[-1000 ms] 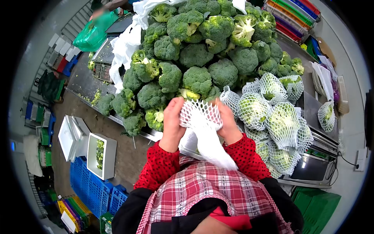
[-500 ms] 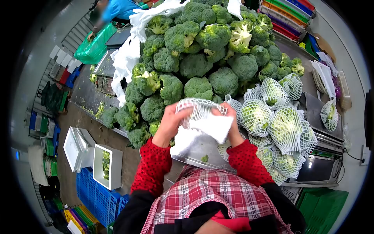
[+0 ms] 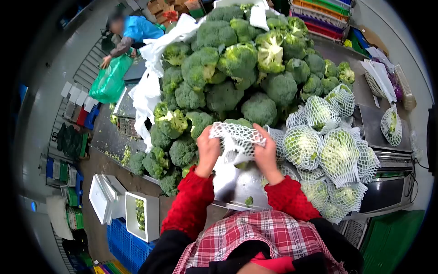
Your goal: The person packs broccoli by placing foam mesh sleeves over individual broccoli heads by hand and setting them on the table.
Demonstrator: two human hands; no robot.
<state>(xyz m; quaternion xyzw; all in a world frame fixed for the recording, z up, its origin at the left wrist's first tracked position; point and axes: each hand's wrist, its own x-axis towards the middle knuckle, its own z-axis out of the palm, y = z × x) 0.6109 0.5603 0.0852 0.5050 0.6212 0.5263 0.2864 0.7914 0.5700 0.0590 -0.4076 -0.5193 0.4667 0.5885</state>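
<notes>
My left hand (image 3: 208, 150) and my right hand (image 3: 266, 150) grip opposite sides of a white foam net sleeve (image 3: 237, 139), stretched between them. Both hands have their fingers closed on its edges. Behind the sleeve rises a large heap of green broccoli heads (image 3: 223, 96); some heads lie right behind my hands. To the right of my right hand is a pile of net-wrapped heads (image 3: 337, 155). Below the sleeve, the metal tabletop (image 3: 251, 182) shows a small broccoli scrap (image 3: 248, 200) and a blurred dark shape whose nature I cannot tell.
White cloth (image 3: 148, 86) borders the heap's left side. At the far left a person in blue (image 3: 137, 29) reaches to a green bag (image 3: 109, 82). A white foam box (image 3: 145, 228) stands lower left, by a blue crate (image 3: 125, 246). Colored crates (image 3: 319, 20) are stacked upper right.
The sleeve has gone from bunched up to spread between my hands. The whole view has shifted, and more of the person in blue shows.
</notes>
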